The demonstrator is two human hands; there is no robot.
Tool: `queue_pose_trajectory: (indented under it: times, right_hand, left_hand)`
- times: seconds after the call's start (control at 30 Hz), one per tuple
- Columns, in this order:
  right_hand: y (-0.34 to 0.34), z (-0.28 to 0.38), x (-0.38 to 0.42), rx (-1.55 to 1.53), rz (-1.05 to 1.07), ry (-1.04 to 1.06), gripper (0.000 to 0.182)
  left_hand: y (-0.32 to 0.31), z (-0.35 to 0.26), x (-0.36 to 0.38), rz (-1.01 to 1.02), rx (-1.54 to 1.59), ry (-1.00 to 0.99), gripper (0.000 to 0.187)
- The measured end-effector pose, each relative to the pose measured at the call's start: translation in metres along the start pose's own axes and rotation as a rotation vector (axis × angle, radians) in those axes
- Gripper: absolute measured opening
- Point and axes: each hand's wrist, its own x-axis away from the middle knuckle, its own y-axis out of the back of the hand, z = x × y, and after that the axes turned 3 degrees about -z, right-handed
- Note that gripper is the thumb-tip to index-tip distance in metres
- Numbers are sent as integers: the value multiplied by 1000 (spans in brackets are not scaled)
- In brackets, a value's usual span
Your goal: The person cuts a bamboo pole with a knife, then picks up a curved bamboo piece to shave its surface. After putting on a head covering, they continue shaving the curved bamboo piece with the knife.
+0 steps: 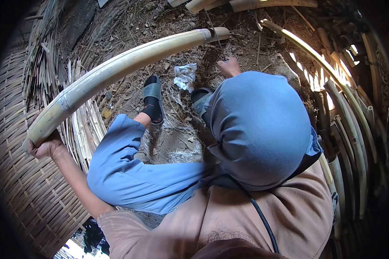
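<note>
My left hand (47, 146) is closed around the near end of a thick bamboo pole (129, 59). Pale yellow-green, the pole slants up across the view and looks bent by the lens. Near its far end, a long thin dark blade (218, 43) crosses it, at a dark notch or gap. My right hand (229, 67) grips the lower end of that blade, just beyond my raised knee. Whether it is a knife or a saw I cannot make out, and the handle is mostly hidden in the fist.
Sandalled feet (152, 97) rest on straw-strewn ground, with a crumpled plastic wrapper (185, 77) between them. Woven bamboo matting (34, 185) stands at the left beside split strips (84, 123). Several bamboo poles (349, 116) lean at the right; cut pieces (272, 3) lie at the top.
</note>
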Motion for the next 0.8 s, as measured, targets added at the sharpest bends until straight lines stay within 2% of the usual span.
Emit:
queue_pose_trajectory:
  times: [0.07,0.1,0.13,0.17,0.23,0.33,0.37,0.4,0.43,0.53,0.57,0.63,0.7,0.73,0.8]
  right_hand:
    - [-4,22,15,-56,82,38,22]
    - [-12,44,34,14,72,93,24]
    - [-22,52,39,-135,207,95,26]
    - [-32,61,50,64,98,445,26]
    - [-28,89,74,193,175,633,25]
    - [-15,55,44,353,94,542,22]
    - [-17,26,21,139,53,475,18]
    - [-10,1,-5,112,82,327,17]
    - [-3,-2,-12,87,111,179,17]
    - [-2,29,4,26,145,94,17]
    - [-9,53,25,-37,124,92,18]
    - [-17,93,62,-30,231,166,19]
    - [-29,99,67,248,240,496,23]
    - [-24,103,74,271,218,620,23]
    - [-18,83,61,204,130,492,19]
  left_hand:
    - [5,-1,-5,71,28,15,80]
    - [6,-1,-8,108,47,14,80]
    - [3,-3,-7,115,44,12,80]
    - [10,-5,-10,165,92,48,80]
    - [15,-8,-16,267,192,118,79]
    - [5,-4,-5,64,35,34,78]
    - [7,-3,-8,57,33,35,78]
    - [12,0,-11,49,29,38,78]
    - [7,1,-9,39,28,40,78]
    - [-1,2,-8,-60,7,4,76]
    - [-3,3,-10,-79,20,-2,76]
    - [-2,-2,-15,-53,47,18,73]
    - [-6,-4,-11,-56,57,12,69]
    - [-9,-3,-6,-79,23,0,71]
    - [-17,-2,1,-117,-39,-28,74]
